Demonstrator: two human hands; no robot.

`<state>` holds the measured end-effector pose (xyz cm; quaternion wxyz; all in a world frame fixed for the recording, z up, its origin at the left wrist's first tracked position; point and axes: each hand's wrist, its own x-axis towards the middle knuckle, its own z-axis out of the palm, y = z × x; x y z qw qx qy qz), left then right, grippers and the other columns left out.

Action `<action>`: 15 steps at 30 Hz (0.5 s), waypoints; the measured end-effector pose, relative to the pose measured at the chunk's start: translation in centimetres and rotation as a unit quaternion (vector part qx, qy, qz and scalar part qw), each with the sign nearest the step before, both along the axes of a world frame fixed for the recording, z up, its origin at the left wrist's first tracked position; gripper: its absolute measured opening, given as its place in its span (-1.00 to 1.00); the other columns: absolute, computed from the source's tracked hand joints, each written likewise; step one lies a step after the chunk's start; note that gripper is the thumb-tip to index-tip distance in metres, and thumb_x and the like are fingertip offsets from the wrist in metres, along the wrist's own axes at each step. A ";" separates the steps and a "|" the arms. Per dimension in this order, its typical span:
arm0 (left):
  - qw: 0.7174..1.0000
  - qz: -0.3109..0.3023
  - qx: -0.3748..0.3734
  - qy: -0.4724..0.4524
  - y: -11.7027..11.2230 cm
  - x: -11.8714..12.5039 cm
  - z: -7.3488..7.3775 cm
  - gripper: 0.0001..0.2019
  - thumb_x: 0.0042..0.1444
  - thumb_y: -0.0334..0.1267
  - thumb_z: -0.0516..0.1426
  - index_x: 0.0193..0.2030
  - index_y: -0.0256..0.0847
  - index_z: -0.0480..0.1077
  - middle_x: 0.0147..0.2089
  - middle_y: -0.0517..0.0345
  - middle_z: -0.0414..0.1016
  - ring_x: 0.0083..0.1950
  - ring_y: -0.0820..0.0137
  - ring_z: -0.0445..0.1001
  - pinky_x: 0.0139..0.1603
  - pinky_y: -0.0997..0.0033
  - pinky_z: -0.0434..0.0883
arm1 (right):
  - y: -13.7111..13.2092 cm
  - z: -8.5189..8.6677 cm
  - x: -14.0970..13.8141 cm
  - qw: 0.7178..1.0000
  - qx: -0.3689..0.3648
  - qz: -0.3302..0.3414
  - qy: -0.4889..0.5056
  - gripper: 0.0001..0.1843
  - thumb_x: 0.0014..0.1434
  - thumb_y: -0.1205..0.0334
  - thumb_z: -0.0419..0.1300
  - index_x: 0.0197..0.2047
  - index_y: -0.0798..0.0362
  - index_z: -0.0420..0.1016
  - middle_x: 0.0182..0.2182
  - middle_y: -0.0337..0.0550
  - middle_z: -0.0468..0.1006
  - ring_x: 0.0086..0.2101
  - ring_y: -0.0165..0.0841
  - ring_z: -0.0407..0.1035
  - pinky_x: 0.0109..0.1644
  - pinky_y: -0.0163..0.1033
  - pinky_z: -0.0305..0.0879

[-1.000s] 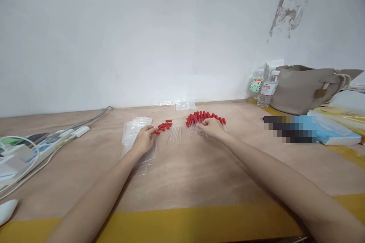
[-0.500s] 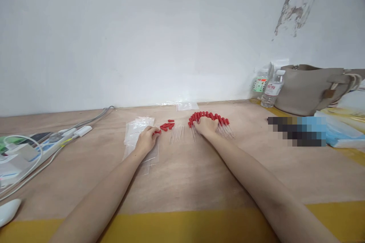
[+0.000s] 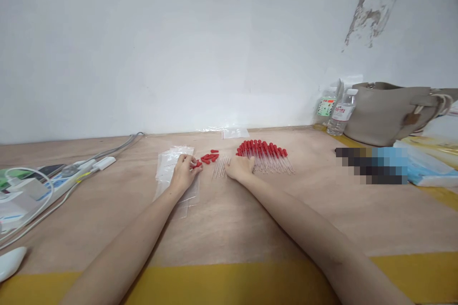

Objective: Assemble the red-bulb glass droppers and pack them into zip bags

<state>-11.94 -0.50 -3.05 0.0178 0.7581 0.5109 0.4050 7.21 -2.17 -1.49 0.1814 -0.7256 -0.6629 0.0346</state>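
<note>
Head view: left fingers [image 3: 188, 158] pinch red bulb [image 3: 197, 164] near bags [image 3: 171, 156]; right fingers [image 3: 229, 170] near droppers [image 3: 271, 150], openness, hold unclear; bottles [image 3: 342, 113], handbag [image 3: 386, 113] rightward.

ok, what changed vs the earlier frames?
Right hand moved left, off the red-bulbed droppers to the bare clear tubes; can't tell if it grips one. Left hand stayed, red bulb at its fingertips. Clear bags unmoved.

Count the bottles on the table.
2. The green-labelled bottle stands near the wall; the white-labelled bottle just right of it, beside the grey bag. Others may hide behind the bag.
</note>
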 end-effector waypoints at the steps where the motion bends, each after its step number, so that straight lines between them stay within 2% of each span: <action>1: 1.000 0.000 -0.005 0.005 0.0 0.0 0.0 -0.89 -0.12 -0.35 0.18 -0.41 -0.25 0.32 -0.29 0.19 0.20 -0.40 0.49 0.36 -0.29 0.42 0.41 | 0.0 0.1 -0.1 1.000 -0.008 -0.001 0.003 -0.69 0.03 0.13 0.01 -0.35 0.14 0.49 -0.32 0.10 0.52 -0.28 -0.16 0.37 -0.12 -0.03 -0.07; 4: 0.999 -0.002 -0.019 0.029 0.2 -0.1 -0.1 -0.96 -0.08 -0.36 0.14 -0.42 -0.24 0.38 -0.28 0.16 0.23 -0.38 0.48 0.36 -0.28 0.43 0.41 | 0.2 0.4 -0.4 0.999 -0.032 -0.004 0.011 -0.74 -0.01 0.18 0.05 -0.37 0.13 0.50 -0.31 0.09 0.52 -0.29 -0.15 0.37 -0.11 -0.02 -0.06; 10: 0.995 -0.014 0.009 0.097 0.4 -0.2 -0.3 -0.77 -0.01 -0.34 0.06 -0.18 -0.19 0.41 -0.24 0.11 0.29 -0.27 0.37 0.37 -0.19 0.37 0.36 | 0.8 0.9 -0.6 0.997 -0.066 -0.009 0.032 -0.77 -0.05 0.21 0.08 -0.35 0.12 0.49 -0.30 0.08 0.52 -0.27 -0.13 0.37 -0.11 -0.01 -0.03; 13: 0.994 -0.010 0.013 0.106 0.0 -0.3 0.0 -0.70 0.01 -0.34 0.03 -0.09 -0.23 0.36 -0.22 0.07 0.32 -0.30 0.36 0.38 -0.19 0.35 0.35 | 0.8 1.0 -0.4 0.996 -0.071 -0.002 0.046 -0.80 -0.05 0.22 0.10 -0.38 0.11 0.48 -0.32 0.06 0.52 -0.28 -0.12 0.37 -0.12 -0.01 0.00; 15: 0.993 -0.002 0.015 0.118 -0.2 -0.4 0.4 -0.70 0.03 -0.33 0.00 -0.09 -0.29 0.36 -0.20 0.01 0.33 -0.27 0.32 0.38 -0.17 0.32 0.34 | 0.6 1.2 0.0 0.996 -0.065 0.009 0.055 -0.80 -0.02 0.21 0.08 -0.38 0.12 0.46 -0.32 0.07 0.51 -0.28 -0.11 0.36 -0.14 -0.01 0.03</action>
